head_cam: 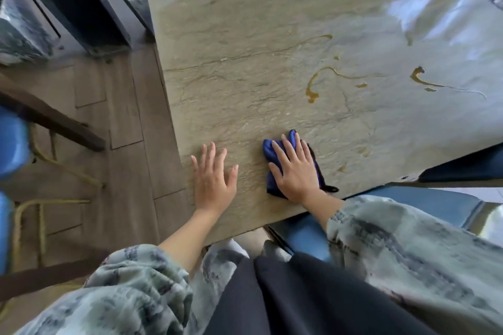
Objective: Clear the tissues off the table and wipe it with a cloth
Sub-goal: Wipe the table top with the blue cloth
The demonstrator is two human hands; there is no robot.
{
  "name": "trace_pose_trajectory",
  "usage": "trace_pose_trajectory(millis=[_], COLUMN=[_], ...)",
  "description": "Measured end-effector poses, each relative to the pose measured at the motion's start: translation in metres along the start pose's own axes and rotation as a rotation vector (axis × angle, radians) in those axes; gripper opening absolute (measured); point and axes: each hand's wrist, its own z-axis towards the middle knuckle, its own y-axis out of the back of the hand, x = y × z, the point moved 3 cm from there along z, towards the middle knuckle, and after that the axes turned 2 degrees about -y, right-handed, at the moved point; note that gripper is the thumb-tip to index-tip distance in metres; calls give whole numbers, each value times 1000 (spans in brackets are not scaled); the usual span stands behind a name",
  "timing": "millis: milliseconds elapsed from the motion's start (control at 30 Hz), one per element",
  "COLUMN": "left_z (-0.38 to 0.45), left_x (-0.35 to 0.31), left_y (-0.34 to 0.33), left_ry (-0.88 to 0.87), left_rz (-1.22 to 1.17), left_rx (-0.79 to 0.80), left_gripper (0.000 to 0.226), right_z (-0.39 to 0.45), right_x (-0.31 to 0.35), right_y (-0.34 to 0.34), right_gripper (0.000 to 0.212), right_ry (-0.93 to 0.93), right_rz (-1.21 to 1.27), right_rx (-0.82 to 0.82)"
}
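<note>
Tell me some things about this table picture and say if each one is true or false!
1. The right hand presses flat on a blue cloth. True.
2. The left hand holds a tissue. False: it lies flat on the bare table, holding nothing.
3. Brownish spills lie on the table beyond the cloth. True.
4. The cloth is right on top of the spills. False: it sits near the table's front edge, apart from them.
5. A pile of tissues sits in the middle of the table. False: no tissues show anywhere on it.
</note>
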Motion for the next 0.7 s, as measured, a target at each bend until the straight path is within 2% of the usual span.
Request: trace_pose_trajectory(millis=[100, 167, 200, 267, 433, 500, 567, 700], left_z=[3, 6, 8, 10, 10, 7, 6, 8], left_x=[-1, -1, 0, 0, -2, -3, -4, -4], left_y=[0, -1, -1, -1, -2, -2, -3, -6], left_ry=[-7, -4, -1, 4, 17, 16, 9, 2], left_rz=[6, 14, 16, 25, 46, 36, 37, 37], left_rx=[22, 36, 42, 57, 93, 108, 101, 66], left_gripper=[55, 56, 57, 59, 61, 59, 57, 51], right_z=[16, 23, 25, 26, 32, 33, 30, 24], right_x=[-31, -49, -54, -58, -26, 2, 28, 55], right_y=[11, 18, 21, 22, 12, 7, 2, -7], right_gripper=[60, 59, 57, 56, 60, 61, 61, 56], right_ry=[382, 476, 446, 268, -502, -626, -430, 241], right_rz=[-91, -133, -119, -58, 56, 89, 46, 50], right_rx=[87, 116, 105, 50, -104, -85, -95, -38])
